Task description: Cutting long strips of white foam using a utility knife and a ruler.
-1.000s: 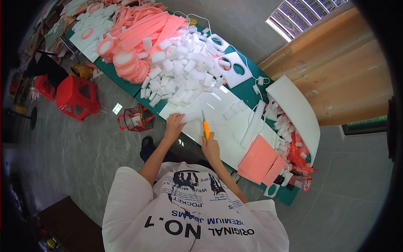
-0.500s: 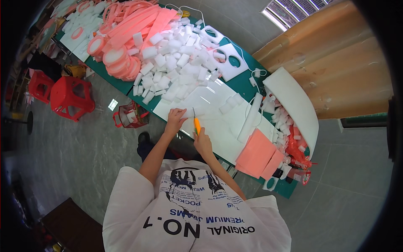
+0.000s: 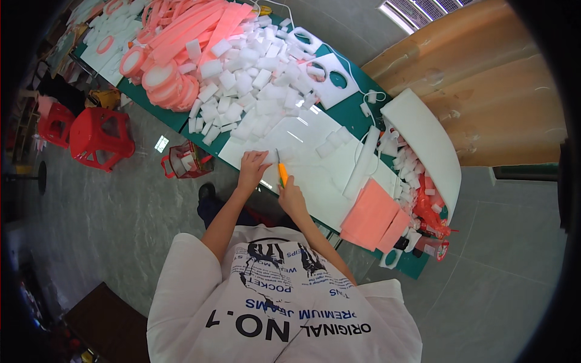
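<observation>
My right hand (image 3: pixel 292 196) is closed round the orange handle of a utility knife (image 3: pixel 282 173). Its thin blade points away from me, over a small white foam piece (image 3: pixel 287 154) that barely stands out from the white board (image 3: pixel 308 181) beneath. At the left end of that foam, my left hand (image 3: pixel 252 168) has its fingertips and thumb bent together on the edge. Farther right on the board lie a few more white foam blocks (image 3: pixel 333 142). Beyond my hands rises a large heap of cut white foam blocks (image 3: pixel 254 78).
Pink foam strips and rings (image 3: pixel 172 78) pile up at the far left of the green table (image 3: pixel 348 118). Pink sheets (image 3: pixel 372 215) lie near the right end, beside a long curved white foam sheet (image 3: pixel 423 145). Red stools (image 3: pixel 100 136) and a red bag (image 3: pixel 184 162) stand on the floor.
The view has shifted slightly. My left fingertips and the knife blade lie a little farther apart along the foam; both hands keep close to the same spot on the board.
</observation>
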A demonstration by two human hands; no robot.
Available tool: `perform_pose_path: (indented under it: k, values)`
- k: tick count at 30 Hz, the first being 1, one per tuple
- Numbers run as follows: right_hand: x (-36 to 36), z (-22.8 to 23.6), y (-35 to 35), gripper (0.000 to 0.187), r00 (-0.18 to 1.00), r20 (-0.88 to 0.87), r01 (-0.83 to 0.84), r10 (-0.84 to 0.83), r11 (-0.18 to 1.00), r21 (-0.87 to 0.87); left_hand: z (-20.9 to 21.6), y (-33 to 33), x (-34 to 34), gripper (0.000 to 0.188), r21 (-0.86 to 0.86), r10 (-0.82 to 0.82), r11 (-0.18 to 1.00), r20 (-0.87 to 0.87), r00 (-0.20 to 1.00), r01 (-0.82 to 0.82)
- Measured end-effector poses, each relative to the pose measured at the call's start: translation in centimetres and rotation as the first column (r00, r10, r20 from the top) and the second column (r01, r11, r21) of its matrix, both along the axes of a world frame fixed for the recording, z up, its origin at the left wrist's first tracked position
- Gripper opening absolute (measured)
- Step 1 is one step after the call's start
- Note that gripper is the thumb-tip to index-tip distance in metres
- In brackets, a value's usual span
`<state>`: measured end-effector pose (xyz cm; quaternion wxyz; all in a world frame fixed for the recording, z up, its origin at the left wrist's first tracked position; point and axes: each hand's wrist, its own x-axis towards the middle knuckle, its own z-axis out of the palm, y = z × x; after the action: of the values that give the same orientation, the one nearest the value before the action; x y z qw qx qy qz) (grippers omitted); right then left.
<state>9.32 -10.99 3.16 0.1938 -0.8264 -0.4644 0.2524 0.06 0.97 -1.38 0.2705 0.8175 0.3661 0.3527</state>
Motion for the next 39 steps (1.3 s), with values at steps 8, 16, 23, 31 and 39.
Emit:
perform_pose_path:
  k: [8, 16, 23, 31, 39]
  values:
    - [0.1, -0.7, -0.2, 0.032, 0.999, 0.036, -0.011, 0.011, 1.0, -0.015, -0.4, -0.7, -0.1, 0.035, -0.021, -0.014, 1.0, -0.018, 1.0, 0.014]
    - [0.5, -0.7, 0.2, 0.029, 0.989, 0.133, -0.07, 0.072, 0.997, -0.022, -0.5, -0.6, -0.5, 0.034, -0.015, 0.017, 1.0, -0.018, 1.0, -0.017]
    - [1.4, -1.0, 0.8, 0.034, 0.992, 0.104, -0.07, 0.075, 0.997, -0.045, 0.0, -0.4, -0.2, 0.034, -0.021, -0.011, 1.0, -0.04, 0.999, 0.01]
    - [1.5, -0.8, -0.3, 0.033, 0.988, 0.118, -0.087, 0.098, 0.991, -0.1, -0.1, -0.4, -0.3, 0.034, -0.014, -0.014, 1.0, 0.018, 1.0, 0.015]
    - [0.7, 0.0, -2.9, 0.032, 0.993, 0.095, -0.059, 0.074, 0.988, -0.144, -0.3, -0.7, -0.1, 0.034, -0.048, 0.051, 0.998, 0.014, 0.999, -0.05]
